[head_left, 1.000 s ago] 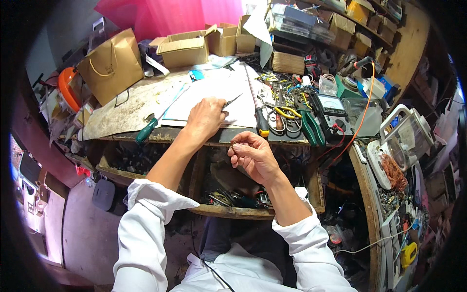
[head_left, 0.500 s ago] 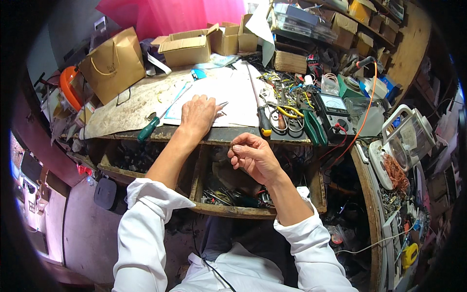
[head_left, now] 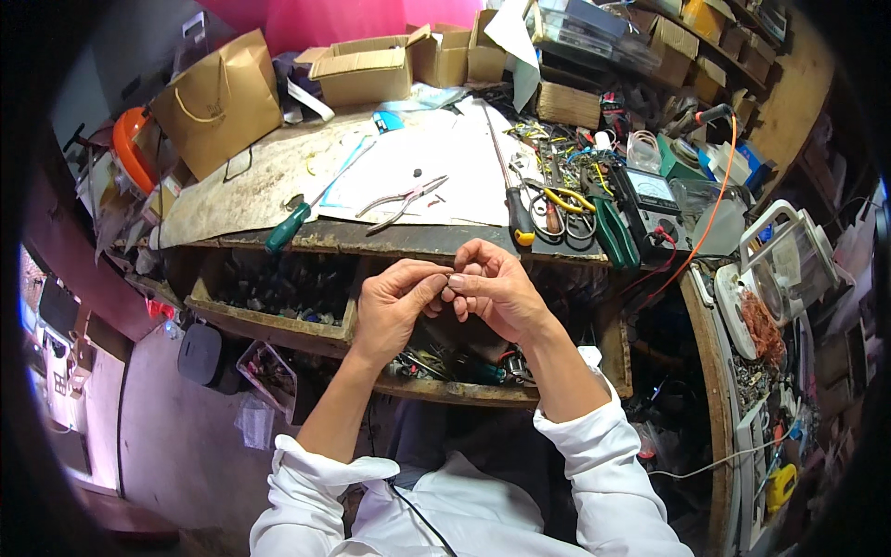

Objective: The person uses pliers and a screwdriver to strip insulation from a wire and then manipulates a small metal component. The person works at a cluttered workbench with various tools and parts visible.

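Note:
My left hand (head_left: 394, 311) and my right hand (head_left: 497, 292) meet over the open drawer (head_left: 473, 395), thumbs and fingertips pinched around something too small to make out. Just beyond them, slim pliers (head_left: 399, 200) with pale handles lie on the white paper (head_left: 464, 148), beside a small dark piece (head_left: 418, 173). A green-handled screwdriver (head_left: 290, 228) rests on the left part of the bench; a black-and-yellow screwdriver (head_left: 517, 213) and green-handled pliers (head_left: 613, 232) lie to the right.
An analog meter (head_left: 650, 204) with an orange cord stands at the right, near a clear plastic appliance (head_left: 784, 260) and clutter. Cardboard boxes (head_left: 357, 72) and a paper bag (head_left: 213, 116) stand along the back. A second drawer (head_left: 260, 318) is open below the bench at left.
My left hand has left the pliers on the paper and come down to join my right hand at the fingertips. The view has shifted slightly.

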